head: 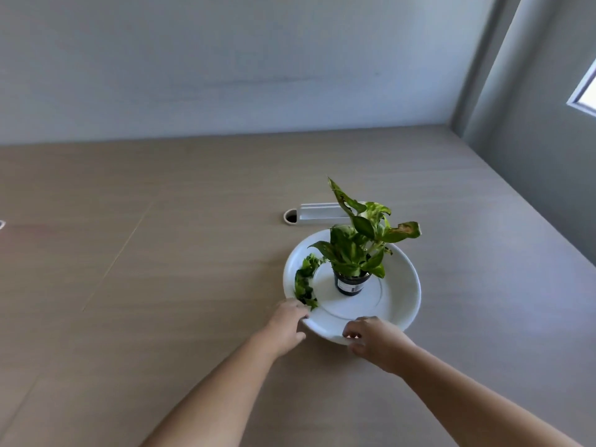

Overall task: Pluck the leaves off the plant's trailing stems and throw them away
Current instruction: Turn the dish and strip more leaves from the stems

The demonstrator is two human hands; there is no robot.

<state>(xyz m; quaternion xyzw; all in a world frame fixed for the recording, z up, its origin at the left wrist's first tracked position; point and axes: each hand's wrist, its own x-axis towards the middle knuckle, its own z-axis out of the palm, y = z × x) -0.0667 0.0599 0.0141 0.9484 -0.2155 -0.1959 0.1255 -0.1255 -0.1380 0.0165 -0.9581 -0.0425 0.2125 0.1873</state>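
Note:
A small green plant [358,243] in a black pot [351,285] stands upright in the middle of a round white plate [400,295]. One leafy stem [304,282] trails from the pot and curves down along the plate's left inner side. My left hand [287,324] grips the plate's near-left rim, close to the tip of that trailing stem. On the near rim, my right hand [374,340] holds the plate with its fingers curled over the edge.
The plate rests on a wide tan wooden table [161,285]. Behind the plant lies a white cable tray [319,214] with a round cable hole [292,217]. A grey wall runs along the table's far and right sides.

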